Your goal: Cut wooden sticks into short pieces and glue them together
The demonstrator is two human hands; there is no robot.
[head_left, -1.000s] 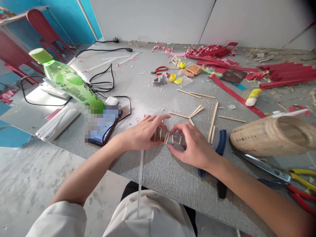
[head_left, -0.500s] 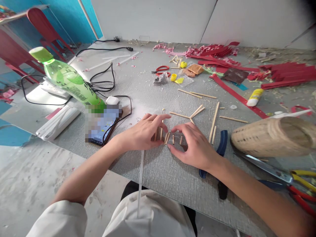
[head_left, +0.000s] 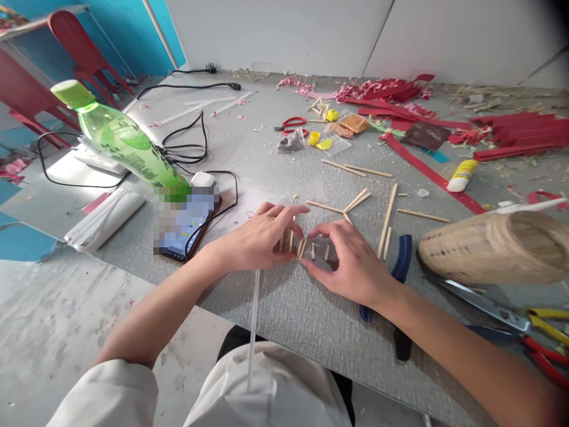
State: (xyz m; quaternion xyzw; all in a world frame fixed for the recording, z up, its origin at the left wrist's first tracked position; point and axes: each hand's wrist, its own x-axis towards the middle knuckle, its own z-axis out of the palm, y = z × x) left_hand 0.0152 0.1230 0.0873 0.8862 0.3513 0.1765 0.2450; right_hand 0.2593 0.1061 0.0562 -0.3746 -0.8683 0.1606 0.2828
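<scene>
Lining up short sticks (head_left: 306, 248) side by side is the work in hand, and it looks partly done. A handful of cut pieces lie in a rough row on the surface (head_left: 284, 308), near its front edge, between the two hands. The left hand (head_left: 253, 240) rests over the row's left end, its fingers (head_left: 284, 212) stretched out together and lying across the tops of the pieces; whether the thumb presses any of them I cannot tell. The right hand (head_left: 351, 264) cups the row's right end, thumb and forefinger curled toward each other at the nearest piece, touching or just about to pinch it.

Judging by how the pieces lie, the row is not yet even: two pieces lean against each other and gaps between the rest differ, so straightening appears to be left. Nothing shows whether they are glued.

More material waits. Several long sticks (head_left: 386, 218) lie uncut just beyond the hands, some crossing, others farther back. Blue-handled pliers (head_left: 400, 267) sit just beside the right wrist. A glue stick (head_left: 461, 175) lies well apart at the right, near red strips (head_left: 511, 136). A basket (head_left: 489, 246) lies on its side at the right, and a green bottle (head_left: 120, 142) stands at the left by a phone (head_left: 184, 228).
</scene>
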